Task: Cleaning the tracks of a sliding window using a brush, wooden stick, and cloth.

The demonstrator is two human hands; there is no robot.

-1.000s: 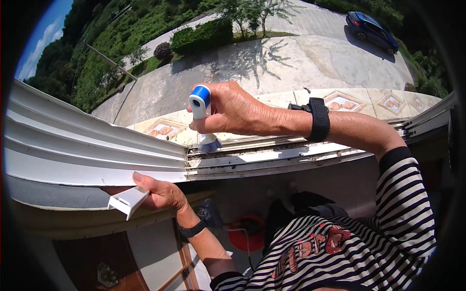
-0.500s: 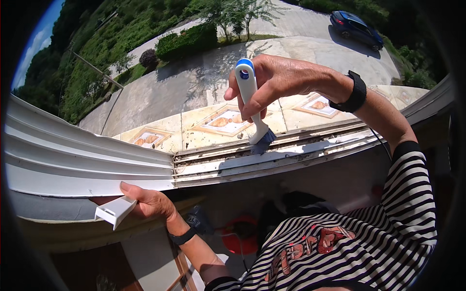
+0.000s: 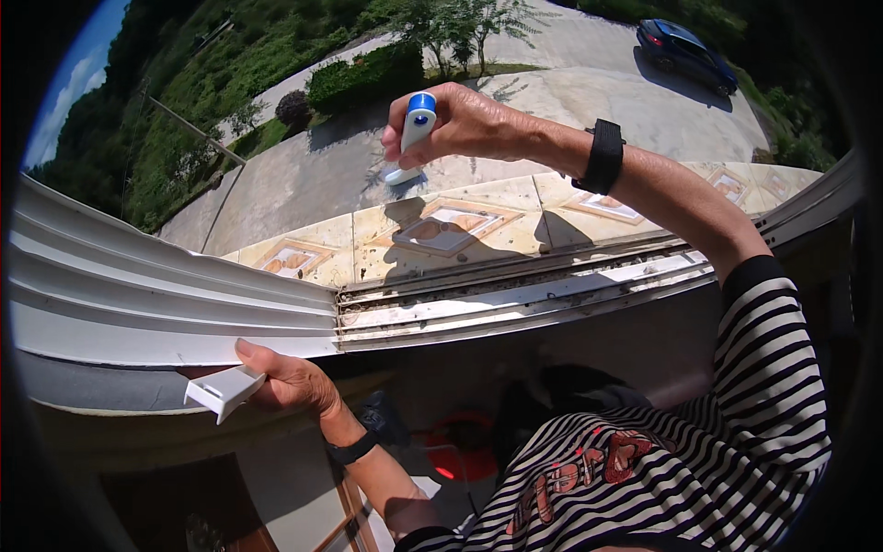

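- Window track (image 3: pixel 543 290): white, grooved, dark dirt (image 3: pixel 349 318) along its channels.
- Tiled ledge (image 3: pixel 333 231): cream, diamond-patterned, just beyond the track; dark specks and shadows on it.
- Floor (image 3: pixel 635 345) below, shaded: red bucket (image 3: pixel 457 462).

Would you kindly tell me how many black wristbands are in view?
2: one black wristband on the wrist of the right hand, which holds the brush; another wristband on the wrist of the left hand.

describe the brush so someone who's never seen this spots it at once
Find the window track running across the middle, then the tiled ledge beyond it. Near the ledge's far edge in view, the right hand holds the brush. Unlike the all-white piece at the left hand, the brush is white with a bright blue top end.
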